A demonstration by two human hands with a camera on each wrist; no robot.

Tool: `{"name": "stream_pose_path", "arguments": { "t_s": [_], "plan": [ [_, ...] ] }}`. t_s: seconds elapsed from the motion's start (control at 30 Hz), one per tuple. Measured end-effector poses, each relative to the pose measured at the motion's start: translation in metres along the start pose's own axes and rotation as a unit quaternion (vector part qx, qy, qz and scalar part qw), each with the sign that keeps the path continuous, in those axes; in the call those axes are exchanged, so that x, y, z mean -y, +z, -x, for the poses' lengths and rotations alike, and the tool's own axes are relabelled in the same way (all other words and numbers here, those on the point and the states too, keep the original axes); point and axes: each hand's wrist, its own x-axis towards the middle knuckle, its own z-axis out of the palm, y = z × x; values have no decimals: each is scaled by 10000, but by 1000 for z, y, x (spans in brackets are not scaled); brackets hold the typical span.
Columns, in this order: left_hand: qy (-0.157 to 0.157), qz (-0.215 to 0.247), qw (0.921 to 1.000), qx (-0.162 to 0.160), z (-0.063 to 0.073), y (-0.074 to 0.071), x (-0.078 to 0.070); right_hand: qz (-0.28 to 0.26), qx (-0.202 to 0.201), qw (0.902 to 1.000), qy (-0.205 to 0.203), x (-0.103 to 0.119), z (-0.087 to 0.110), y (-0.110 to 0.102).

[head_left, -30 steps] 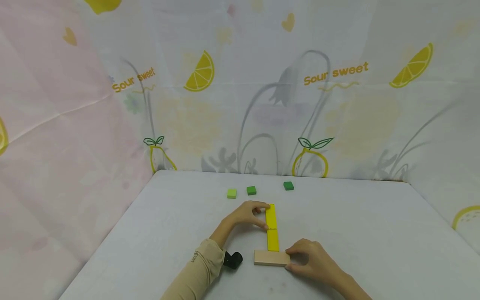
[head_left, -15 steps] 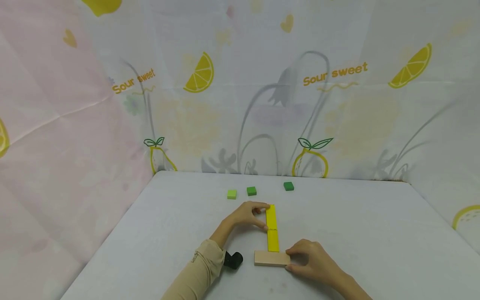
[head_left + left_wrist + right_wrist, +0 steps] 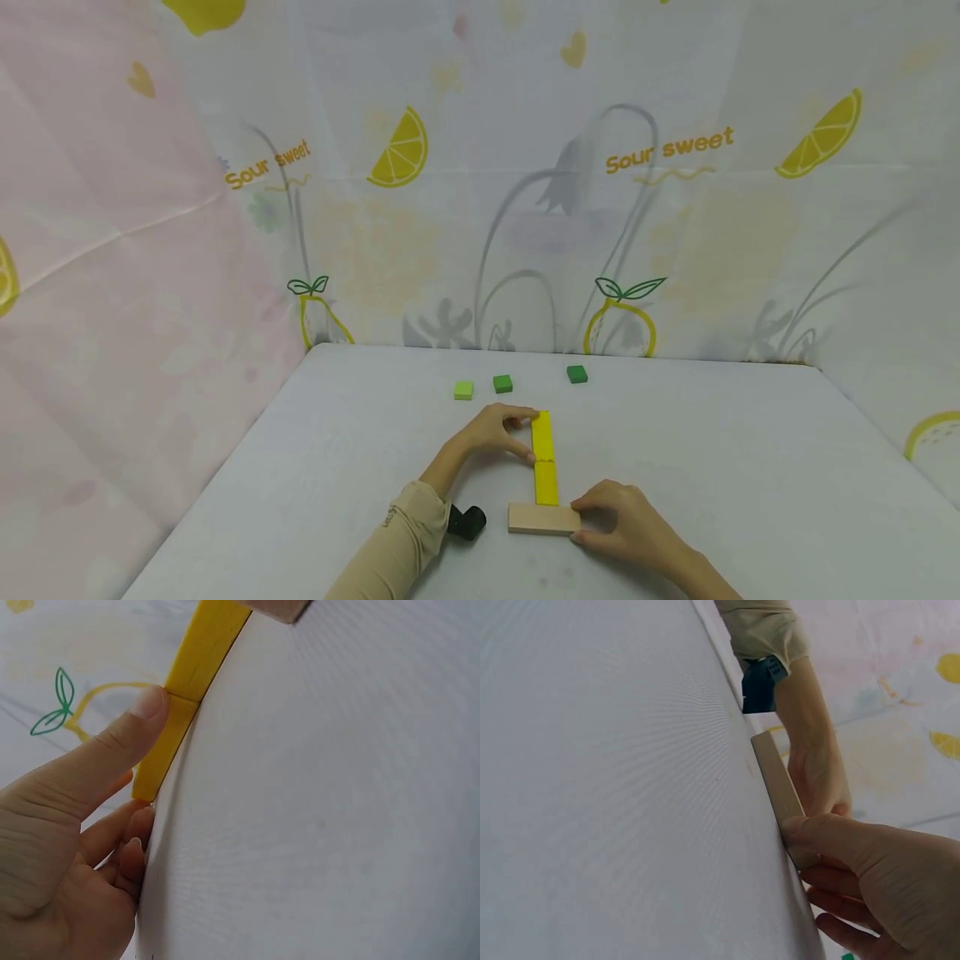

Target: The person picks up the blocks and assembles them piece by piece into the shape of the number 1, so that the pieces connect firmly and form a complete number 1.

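Observation:
Two flat yellow blocks lie end to end on the white table in the head view, the far one [image 3: 542, 433] and the near one [image 3: 547, 483]. My left hand [image 3: 491, 429] holds the far block lengthwise, index finger at its far end and thumb beside the seam, as the left wrist view also shows on the yellow block [image 3: 166, 746]. Across the near end of this row lies a plain wooden block [image 3: 540, 518]. Its right end is pinched by my right hand [image 3: 630, 525], the thumb [image 3: 810, 831] on the near side.
Toward the back of the table [image 3: 705, 442] sit a light green block [image 3: 463, 390], a mid-green block [image 3: 502, 383] and a dark green block [image 3: 577, 374]. A black device [image 3: 468, 522] shows at my left wrist. A printed cloth stands behind the table.

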Motion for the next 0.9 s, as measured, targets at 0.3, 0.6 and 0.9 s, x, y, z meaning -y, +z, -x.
{"name": "stream_pose_path", "arguments": {
  "t_s": [0.3, 0.6, 0.9],
  "plan": [
    [-25, 14, 10000, 41, 0, 0, 0, -52, 157, 9995, 254, 1, 0, -1],
    [-38, -43, 10000, 63, 0, 0, -1, -71, 150, 9997, 191, 1, 1, -1],
    [-85, -274, 9995, 123, -2, 2, -3, 16, 16, 10000, 17, 1, 0, -1]
  ]
}}
